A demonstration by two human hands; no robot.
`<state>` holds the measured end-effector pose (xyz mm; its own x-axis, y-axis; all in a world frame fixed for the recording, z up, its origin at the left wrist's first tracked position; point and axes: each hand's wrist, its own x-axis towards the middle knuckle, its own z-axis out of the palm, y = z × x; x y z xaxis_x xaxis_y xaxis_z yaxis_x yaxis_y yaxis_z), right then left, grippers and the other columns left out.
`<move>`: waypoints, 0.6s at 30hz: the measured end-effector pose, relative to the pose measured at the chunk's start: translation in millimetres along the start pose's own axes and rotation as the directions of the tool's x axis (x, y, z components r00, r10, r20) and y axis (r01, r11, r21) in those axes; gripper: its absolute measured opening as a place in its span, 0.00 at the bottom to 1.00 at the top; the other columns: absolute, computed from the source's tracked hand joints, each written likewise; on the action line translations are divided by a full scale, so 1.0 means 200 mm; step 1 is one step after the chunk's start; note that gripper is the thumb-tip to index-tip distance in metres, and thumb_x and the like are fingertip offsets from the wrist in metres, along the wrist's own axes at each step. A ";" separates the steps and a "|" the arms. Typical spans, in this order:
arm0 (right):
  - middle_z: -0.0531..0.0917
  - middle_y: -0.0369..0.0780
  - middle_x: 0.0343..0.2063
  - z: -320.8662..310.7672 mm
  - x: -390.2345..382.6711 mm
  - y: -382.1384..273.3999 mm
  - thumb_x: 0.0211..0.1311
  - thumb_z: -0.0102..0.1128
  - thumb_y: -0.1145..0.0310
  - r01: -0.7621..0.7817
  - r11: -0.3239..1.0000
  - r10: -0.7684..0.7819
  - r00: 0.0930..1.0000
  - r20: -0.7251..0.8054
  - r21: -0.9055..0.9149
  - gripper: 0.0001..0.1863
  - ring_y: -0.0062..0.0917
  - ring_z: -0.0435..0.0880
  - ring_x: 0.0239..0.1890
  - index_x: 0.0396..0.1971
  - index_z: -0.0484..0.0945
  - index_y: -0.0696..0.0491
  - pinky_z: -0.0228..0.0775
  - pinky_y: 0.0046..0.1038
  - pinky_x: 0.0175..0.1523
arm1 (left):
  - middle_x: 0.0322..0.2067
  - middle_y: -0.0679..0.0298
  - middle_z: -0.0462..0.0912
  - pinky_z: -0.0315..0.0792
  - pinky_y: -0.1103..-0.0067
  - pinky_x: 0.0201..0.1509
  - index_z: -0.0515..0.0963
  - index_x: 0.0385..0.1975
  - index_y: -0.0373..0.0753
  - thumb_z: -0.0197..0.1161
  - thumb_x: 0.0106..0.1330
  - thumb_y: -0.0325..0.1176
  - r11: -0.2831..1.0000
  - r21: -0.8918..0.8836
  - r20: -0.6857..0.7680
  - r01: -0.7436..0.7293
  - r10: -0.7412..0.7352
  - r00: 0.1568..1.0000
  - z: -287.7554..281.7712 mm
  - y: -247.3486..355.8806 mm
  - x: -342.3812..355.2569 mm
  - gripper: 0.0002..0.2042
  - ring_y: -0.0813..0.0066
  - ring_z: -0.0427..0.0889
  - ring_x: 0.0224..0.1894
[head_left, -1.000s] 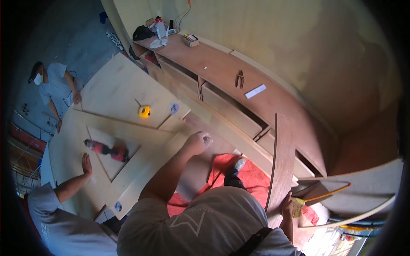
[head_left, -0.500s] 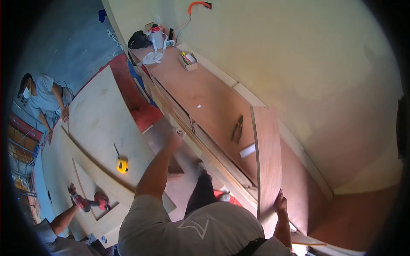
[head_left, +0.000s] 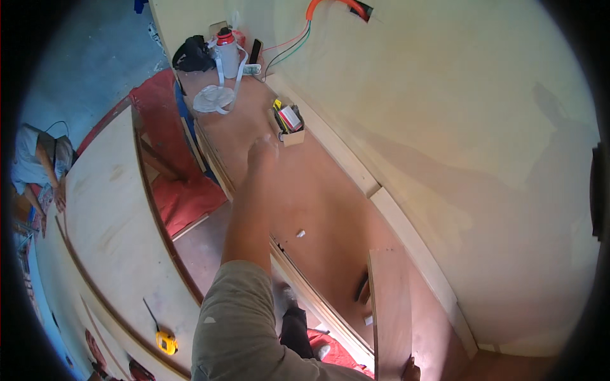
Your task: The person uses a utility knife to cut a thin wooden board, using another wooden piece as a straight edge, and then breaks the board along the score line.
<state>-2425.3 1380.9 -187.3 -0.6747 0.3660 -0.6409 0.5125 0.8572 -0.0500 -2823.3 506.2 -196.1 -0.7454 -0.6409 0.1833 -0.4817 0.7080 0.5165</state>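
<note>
My left arm stretches forward over the reddish-brown bench top. My left hand is close to a small open cardboard box with a white-and-red packet and yellow items inside. Motion smears its fingers, so I cannot make out their pose. At the lower right, my right hand grips the long edge of a narrow wooden board that stands up from the bench. Partly behind that board lie pliers, mostly hidden. A small white scrap rests on the bench.
A bottle, a black bag and a white mask-like cloth occupy the bench's far end. Orange conduit leaves the wall. To the left, a yellow tape measure lies on a large panel, beside which a co-worker leans.
My left hand has moved from beside the bench's front edge to the far part of its top, near the box. The view has shifted; my right hand stays on the board.
</note>
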 end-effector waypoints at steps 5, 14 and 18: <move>0.87 0.56 0.31 0.00 0.01 0.08 0.80 0.27 0.40 0.046 0.972 -0.043 0.999 0.021 -0.231 0.39 0.49 0.86 0.33 0.59 0.73 0.63 0.77 0.50 0.40 | 0.47 0.53 0.84 0.80 0.60 0.52 0.81 0.47 0.39 0.61 0.66 0.37 0.972 0.054 0.100 -0.230 0.224 0.969 0.24 0.05 0.29 0.14 0.49 0.85 0.50; 0.86 0.56 0.31 -0.09 0.02 -0.19 0.81 0.28 0.41 -0.058 0.978 0.068 0.997 0.045 -0.198 0.39 0.48 0.86 0.33 0.62 0.72 0.64 0.77 0.49 0.39 | 0.43 0.53 0.84 0.81 0.59 0.45 0.85 0.35 0.39 0.57 0.67 0.35 0.937 0.125 0.154 -0.327 0.307 0.939 0.49 0.08 0.14 0.10 0.50 0.86 0.43; 0.86 0.55 0.32 -0.13 -0.03 -0.25 0.80 0.29 0.41 -0.112 0.982 0.117 0.993 0.023 -0.150 0.39 0.47 0.85 0.34 0.61 0.73 0.64 0.77 0.48 0.40 | 0.45 0.51 0.83 0.80 0.58 0.48 0.84 0.40 0.39 0.59 0.67 0.37 0.961 0.022 0.490 -0.277 0.231 0.840 0.27 0.33 -0.07 0.11 0.48 0.85 0.45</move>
<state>-2459.9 1345.9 -160.1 -0.5981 0.4550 -0.6597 0.4993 0.8555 0.1373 -2869.4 578.0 -208.6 -0.9638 -0.2293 -0.1363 -0.2660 0.8641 0.4273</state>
